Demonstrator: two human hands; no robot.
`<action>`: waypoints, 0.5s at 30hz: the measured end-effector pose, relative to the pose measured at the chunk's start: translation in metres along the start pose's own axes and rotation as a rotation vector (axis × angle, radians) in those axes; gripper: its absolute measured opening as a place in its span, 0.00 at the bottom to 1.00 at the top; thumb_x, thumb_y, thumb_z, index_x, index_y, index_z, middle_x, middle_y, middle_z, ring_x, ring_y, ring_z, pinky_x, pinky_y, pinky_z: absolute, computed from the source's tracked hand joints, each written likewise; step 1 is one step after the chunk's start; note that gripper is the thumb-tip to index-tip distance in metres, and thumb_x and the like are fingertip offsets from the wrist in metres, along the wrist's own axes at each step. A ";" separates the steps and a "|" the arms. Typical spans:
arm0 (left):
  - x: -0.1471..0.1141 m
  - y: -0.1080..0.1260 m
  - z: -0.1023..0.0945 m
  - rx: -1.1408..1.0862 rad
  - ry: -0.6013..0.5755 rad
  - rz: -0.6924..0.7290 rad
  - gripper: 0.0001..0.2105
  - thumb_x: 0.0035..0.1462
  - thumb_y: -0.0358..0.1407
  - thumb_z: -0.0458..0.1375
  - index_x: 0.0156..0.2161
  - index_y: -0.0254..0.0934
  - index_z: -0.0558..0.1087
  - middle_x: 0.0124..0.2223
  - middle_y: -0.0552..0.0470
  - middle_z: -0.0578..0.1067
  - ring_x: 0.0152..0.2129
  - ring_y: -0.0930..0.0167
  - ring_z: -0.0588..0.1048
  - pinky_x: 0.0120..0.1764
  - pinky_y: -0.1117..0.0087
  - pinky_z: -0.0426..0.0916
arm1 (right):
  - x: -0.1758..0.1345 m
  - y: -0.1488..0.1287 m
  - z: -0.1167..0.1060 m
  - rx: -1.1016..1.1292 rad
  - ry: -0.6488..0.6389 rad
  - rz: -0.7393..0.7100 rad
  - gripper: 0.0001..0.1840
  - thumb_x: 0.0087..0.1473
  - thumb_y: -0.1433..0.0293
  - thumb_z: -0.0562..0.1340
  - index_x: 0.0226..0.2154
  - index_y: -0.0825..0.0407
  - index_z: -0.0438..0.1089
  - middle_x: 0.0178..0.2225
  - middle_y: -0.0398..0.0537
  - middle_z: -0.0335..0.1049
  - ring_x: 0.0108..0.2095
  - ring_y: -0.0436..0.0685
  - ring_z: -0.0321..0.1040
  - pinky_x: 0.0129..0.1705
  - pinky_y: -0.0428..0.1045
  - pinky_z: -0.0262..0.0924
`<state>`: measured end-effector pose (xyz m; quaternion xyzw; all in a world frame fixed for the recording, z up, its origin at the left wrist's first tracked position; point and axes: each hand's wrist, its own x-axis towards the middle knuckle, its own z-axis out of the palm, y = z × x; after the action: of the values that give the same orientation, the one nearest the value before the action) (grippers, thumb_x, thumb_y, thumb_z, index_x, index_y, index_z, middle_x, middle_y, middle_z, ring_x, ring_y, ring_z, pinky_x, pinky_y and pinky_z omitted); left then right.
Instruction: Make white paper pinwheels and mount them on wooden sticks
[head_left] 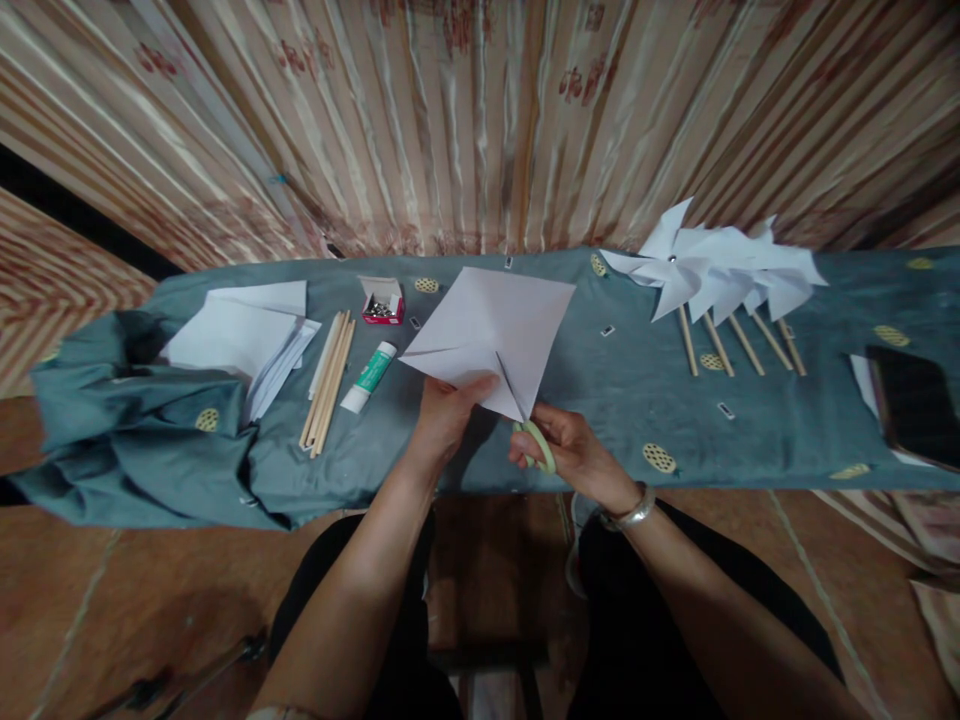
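My left hand point(448, 410) grips a white paper square point(499, 320) by its near edge, thumb on top and fingers hidden underneath. The sheet is held above the cloth with one corner toward me, and a slit shows near its left corner. Fingers of my right hand point(559, 445) are in the handles of light green scissors point(538, 448). A dark blade of the scissors lies over the paper, running from the near corner toward the centre. The other blade is hidden below the sheet.
Left on the green cloth point(600, 400) are paper sheets point(236, 335), wooden sticks point(330, 385), a glue stick point(369, 377) and a small red box of metal pins point(382, 302). Several paper pinwheels point(720, 265) lie right, with a phone point(919, 400) beyond. A pleated curtain point(450, 120) hangs behind.
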<state>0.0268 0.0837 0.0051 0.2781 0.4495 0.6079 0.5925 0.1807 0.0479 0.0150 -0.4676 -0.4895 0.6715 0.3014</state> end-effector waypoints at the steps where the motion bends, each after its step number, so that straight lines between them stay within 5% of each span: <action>1: 0.000 -0.001 0.000 0.015 -0.008 0.005 0.15 0.32 0.30 0.69 0.31 0.33 0.76 0.31 0.51 0.79 0.27 0.70 0.75 0.35 0.69 0.68 | 0.000 0.000 0.000 -0.006 0.007 -0.007 0.26 0.39 0.49 0.69 0.30 0.53 0.68 0.22 0.42 0.70 0.22 0.48 0.66 0.25 0.44 0.61; 15: -0.002 0.000 0.002 0.049 0.007 0.024 0.13 0.32 0.31 0.69 0.29 0.33 0.76 0.31 0.50 0.79 0.27 0.69 0.75 0.35 0.68 0.69 | 0.001 0.002 0.000 -0.019 0.017 -0.017 0.26 0.40 0.50 0.69 0.33 0.53 0.71 0.21 0.42 0.70 0.21 0.49 0.66 0.25 0.45 0.61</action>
<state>0.0286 0.0825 0.0058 0.2957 0.4629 0.6049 0.5765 0.1807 0.0485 0.0127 -0.4720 -0.4973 0.6602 0.3065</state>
